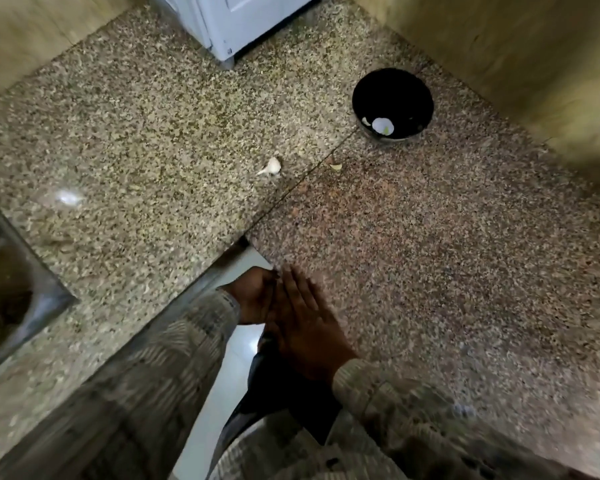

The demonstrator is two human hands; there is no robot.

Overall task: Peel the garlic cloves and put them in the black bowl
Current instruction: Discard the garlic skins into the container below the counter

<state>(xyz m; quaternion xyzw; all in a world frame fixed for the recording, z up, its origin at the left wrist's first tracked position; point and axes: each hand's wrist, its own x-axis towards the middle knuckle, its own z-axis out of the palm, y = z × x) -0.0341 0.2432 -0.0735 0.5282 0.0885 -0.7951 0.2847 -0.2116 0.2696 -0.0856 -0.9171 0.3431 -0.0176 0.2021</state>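
Note:
A black bowl [392, 103] stands on the granite counter at the far right, with a peeled white clove [382, 126] and a smaller pale bit inside it. A white piece of garlic with a stem [271, 166] lies on the counter to the bowl's left, and a small scrap of peel [335, 166] lies between them. My left hand [253, 294] and my right hand [305, 320] are pressed flat palm to palm at the counter's near corner, fingers straight. Motion blur softens both hands; nothing shows between them.
A steel sink [7, 282] is set into the counter at the left. A white appliance [243, 22] stands at the back. Yellowish walls close the corner behind and to the right of the bowl. White floor shows below my hands.

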